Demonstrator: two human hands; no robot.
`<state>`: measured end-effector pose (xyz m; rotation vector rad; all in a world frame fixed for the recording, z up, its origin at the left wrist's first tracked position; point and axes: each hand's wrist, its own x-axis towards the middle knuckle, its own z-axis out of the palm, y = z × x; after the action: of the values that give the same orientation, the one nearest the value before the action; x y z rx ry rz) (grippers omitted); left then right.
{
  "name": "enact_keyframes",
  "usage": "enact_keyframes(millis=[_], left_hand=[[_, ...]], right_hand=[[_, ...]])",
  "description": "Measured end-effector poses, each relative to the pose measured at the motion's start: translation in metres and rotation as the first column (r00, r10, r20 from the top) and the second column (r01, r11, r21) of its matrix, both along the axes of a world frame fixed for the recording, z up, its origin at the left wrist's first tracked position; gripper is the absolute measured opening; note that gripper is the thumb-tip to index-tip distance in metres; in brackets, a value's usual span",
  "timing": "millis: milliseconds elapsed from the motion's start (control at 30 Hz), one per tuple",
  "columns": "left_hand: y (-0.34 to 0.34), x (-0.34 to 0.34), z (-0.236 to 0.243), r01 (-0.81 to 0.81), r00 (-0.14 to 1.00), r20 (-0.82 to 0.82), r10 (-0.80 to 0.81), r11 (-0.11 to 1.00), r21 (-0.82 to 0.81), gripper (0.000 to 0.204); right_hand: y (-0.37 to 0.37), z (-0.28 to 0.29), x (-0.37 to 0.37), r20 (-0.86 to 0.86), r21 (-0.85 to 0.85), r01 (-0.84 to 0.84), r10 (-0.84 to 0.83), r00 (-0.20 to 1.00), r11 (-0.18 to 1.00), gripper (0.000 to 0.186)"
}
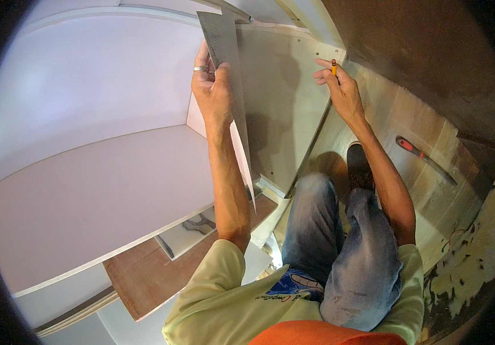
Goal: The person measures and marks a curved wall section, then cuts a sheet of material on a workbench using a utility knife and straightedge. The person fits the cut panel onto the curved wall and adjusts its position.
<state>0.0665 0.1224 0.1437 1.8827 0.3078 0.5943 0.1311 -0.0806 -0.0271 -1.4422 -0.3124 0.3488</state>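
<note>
From the left, the white shelf (98,195) runs across the cabinet and looks set in place, back against its pale wall, while a brown board (138,282) lies below its front edge. Then comes the left hand (212,95), its grip pinching a thin grey strip (220,40) between thumb and fingers. The strip stands almost upright, its upper end near the top edge of the pale side panel (285,86); whether they touch I can't tell. That panel has a few dark fastener dots near its upper corner, so I'd call it fixed. The strip I'd judge not yet fastened: it seems carried by the hand alone, and I can make out no pencil line on it. Further right, the right hand (345,95) has its grip closed loosely about a yellow pencil (334,69), some fingers spread, the pencil well apart from the strip, so any marking looks undone. Last, a red-and-black-handled tool (411,147) lies on the wooden floor (391,109), out of use.
</note>
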Motion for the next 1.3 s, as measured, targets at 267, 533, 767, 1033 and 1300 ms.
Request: enact_keyframes(millis=[267,533,767,1033,1300], left_hand=[[-0.005,0.003,0.001,-0.012,1.000,-0.011,0.012,0.999,-0.030,0.059],[-0.003,0.003,-0.002,-0.005,1.000,-0.019,0.003,0.997,-0.081,0.061],[-0.002,0.006,-0.004,-0.005,0.999,-0.051,0.002,0.999,-0.052,0.059],[-0.024,0.020,-0.034,0.068,0.995,-0.089,-0.055,0.986,0.150,0.056],[-0.063,0.024,-0.074,0.028,0.986,-0.165,0.035,0.929,0.369,0.053]], right_hand=[[-0.006,-0.010,-0.003,-0.011,-0.036,-0.001,0.001,1.000,0.999,0.038],[-0.006,-0.013,-0.004,-0.053,-0.042,-0.027,0.025,0.998,0.999,0.037],[-0.004,-0.019,0.001,-0.035,-0.009,-0.045,0.045,0.998,0.999,0.036],[-0.009,-0.025,-0.001,-0.050,-0.005,-0.047,0.047,0.998,0.999,0.034],[-0.018,-0.022,0.001,-0.076,-0.077,-0.035,0.029,0.997,0.996,0.033]])
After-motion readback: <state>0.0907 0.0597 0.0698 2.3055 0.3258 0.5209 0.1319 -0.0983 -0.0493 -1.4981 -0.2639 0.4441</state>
